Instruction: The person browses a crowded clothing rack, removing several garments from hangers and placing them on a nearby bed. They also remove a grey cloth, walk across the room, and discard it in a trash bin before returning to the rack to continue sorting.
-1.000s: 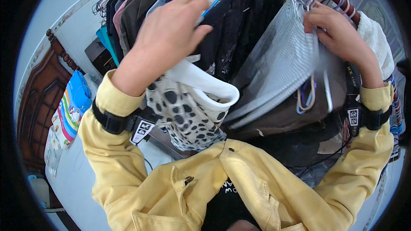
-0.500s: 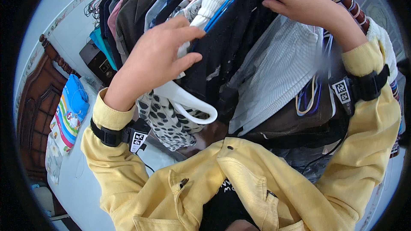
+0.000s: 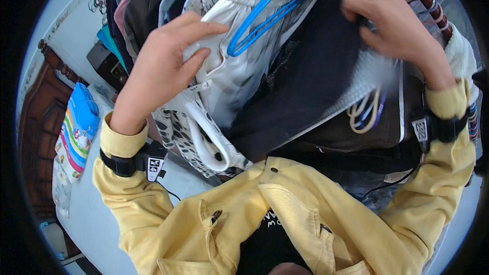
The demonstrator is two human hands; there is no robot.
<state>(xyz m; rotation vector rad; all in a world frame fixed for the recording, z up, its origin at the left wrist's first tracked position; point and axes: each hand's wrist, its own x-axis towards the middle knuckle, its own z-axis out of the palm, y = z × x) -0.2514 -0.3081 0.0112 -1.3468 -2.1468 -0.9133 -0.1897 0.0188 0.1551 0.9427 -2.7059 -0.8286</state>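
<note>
My left hand [image 3: 160, 61] is at the left of a row of hanging clothes. Its thumb and forefinger are bent around white cloth [image 3: 191, 51], and its other fingers are hidden. Beside it hang white trousers [image 3: 232, 63] with a gathered waistband. Below hangs a black-spotted white garment [image 3: 173, 135] with a white hanger [image 3: 219, 155]. Blue hangers [image 3: 254, 23] slant across the white trousers. At the upper right, my right hand [image 3: 389, 18] is blurred, its bent fingers at the edge of a black garment [image 3: 300, 76]. Whether it grips that cloth is unclear.
More clothes [image 3: 147, 7] hang at the upper left. A dark red rail [image 3: 433, 7] with hanger hooks runs along the upper right. Pale looped hangers [image 3: 364, 112] lie by a dark brown garment [image 3: 379, 130]. On the left are a carved wooden headboard [image 3: 43, 117] and a colourful package [image 3: 76, 127].
My left hand has moved left, and the white hanger has shifted left and down. My right hand has moved right and down. The black garment now covers most of the striped one, exposing the white trousers.
</note>
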